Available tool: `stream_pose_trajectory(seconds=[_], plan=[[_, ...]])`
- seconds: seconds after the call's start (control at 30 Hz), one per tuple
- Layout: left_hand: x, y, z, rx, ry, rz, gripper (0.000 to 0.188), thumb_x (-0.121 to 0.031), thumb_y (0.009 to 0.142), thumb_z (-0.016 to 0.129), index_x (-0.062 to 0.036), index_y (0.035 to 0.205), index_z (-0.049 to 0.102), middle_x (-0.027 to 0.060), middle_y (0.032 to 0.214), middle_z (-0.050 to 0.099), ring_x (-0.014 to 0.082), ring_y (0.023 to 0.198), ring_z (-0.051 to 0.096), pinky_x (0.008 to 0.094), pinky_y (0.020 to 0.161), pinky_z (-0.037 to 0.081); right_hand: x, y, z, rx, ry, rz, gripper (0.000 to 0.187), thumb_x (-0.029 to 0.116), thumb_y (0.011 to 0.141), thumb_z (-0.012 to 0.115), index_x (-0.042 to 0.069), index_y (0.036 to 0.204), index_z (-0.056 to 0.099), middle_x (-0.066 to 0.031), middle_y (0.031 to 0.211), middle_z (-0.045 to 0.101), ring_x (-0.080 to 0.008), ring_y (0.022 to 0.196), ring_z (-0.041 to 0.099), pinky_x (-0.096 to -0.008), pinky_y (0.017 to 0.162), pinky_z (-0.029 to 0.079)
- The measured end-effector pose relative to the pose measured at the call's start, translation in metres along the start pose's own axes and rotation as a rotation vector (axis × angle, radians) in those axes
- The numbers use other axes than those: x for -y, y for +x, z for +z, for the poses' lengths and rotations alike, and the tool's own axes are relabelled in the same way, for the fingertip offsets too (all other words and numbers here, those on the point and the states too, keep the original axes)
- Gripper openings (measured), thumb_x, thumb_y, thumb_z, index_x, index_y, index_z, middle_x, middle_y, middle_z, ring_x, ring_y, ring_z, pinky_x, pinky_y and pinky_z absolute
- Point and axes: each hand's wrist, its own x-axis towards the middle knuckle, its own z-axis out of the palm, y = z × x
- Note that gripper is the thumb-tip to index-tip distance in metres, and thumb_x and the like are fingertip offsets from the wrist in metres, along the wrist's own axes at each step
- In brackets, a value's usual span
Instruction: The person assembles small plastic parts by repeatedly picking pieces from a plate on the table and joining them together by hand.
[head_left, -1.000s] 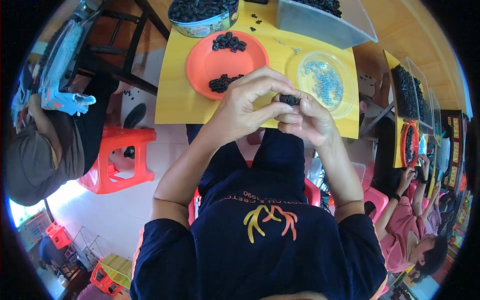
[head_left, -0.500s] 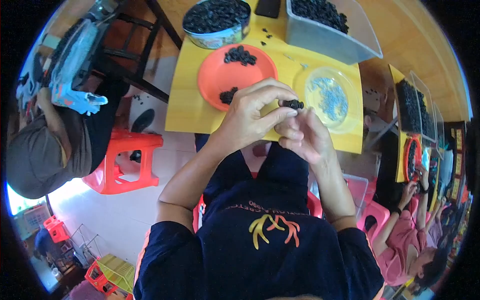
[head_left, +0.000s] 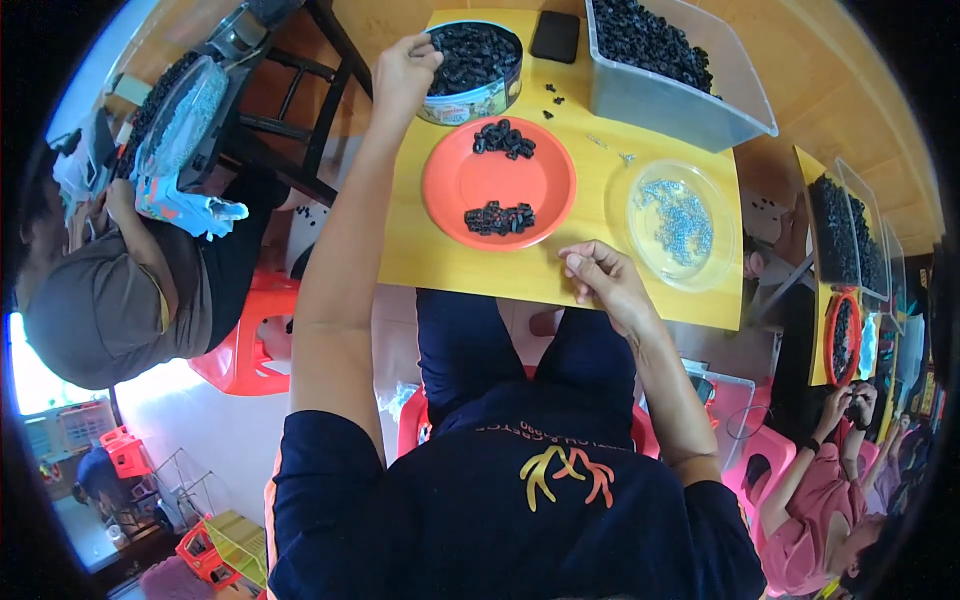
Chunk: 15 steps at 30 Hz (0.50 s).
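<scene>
My left hand (head_left: pixel 405 75) reaches over the left rim of a round tin (head_left: pixel 468 105) at the back, which is full of small black parts (head_left: pixel 470 50). Its fingers are slightly bent and apart, and no piece shows between them. By the table's front edge my right hand (head_left: pixel 608 283) is closed, thumb against curled fingers; anything inside is hidden. Left of it lies a red plate (head_left: pixel 490 185) with one group of black pieces (head_left: pixel 503 138) at the back and another group (head_left: pixel 500 218) at the front. To the right is a clear round dish (head_left: pixel 642 245) of small silvery pieces (head_left: pixel 678 222).
A grey plastic bin (head_left: pixel 660 108) of black parts stands at the back right, beside a dark flat phone-like object (head_left: pixel 555 37). Loose black bits (head_left: pixel 553 99) dot the yellow table (head_left: pixel 585 195). People sit at both sides; a red stool (head_left: pixel 255 335) is at left.
My left hand has gone from the middle, where both hands held a small black piece, to the tin at the back left. The right hand has lowered slightly and come apart from it.
</scene>
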Motion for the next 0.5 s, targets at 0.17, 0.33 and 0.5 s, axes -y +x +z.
stream_pose_trajectory(seconds=[0.17, 0.33, 0.5], plan=[[-0.028, -0.044, 0.006, 0.214, -0.116, 0.109, 0.02, -0.014, 0.081, 0.069, -0.002, 0.097, 0.069, 0.0098, 0.085, 0.068, 0.0179, 0.073, 0.066, 0.0277, 0.069, 0.052, -0.004, 0.002, -0.004, -0.012, 0.0, 0.001, 0.027, 0.023, 0.093, 0.063, -0.001, 0.105, 0.062, -0.0004, 0.08, 0.058, -0.0047, 0.06, 0.051, -0.0187, 0.058, 0.043], [-0.038, -0.109, 0.017, 0.524, 0.054, 0.157, 0.012, -0.012, 0.082, 0.066, -0.0033, 0.09, 0.067, 0.0088, 0.082, 0.067, 0.0202, 0.075, 0.063, 0.0318, 0.068, 0.05, -0.004, 0.003, -0.005, -0.006, -0.013, -0.011, 0.026, 0.022, 0.094, 0.061, -0.002, 0.105, 0.063, -0.0007, 0.08, 0.058, -0.0051, 0.062, 0.052, -0.0198, 0.058, 0.045], [-0.028, -0.127, 0.039, 0.342, 0.249, 0.233, 0.01, -0.01, 0.081, 0.067, -0.007, 0.091, 0.066, 0.0095, 0.083, 0.064, 0.026, 0.076, 0.062, 0.038, 0.068, 0.049, -0.006, 0.0, -0.003, 0.003, 0.0, 0.003, 0.026, 0.022, 0.094, 0.061, -0.002, 0.105, 0.063, -0.001, 0.081, 0.058, -0.0049, 0.062, 0.052, -0.0198, 0.058, 0.045]])
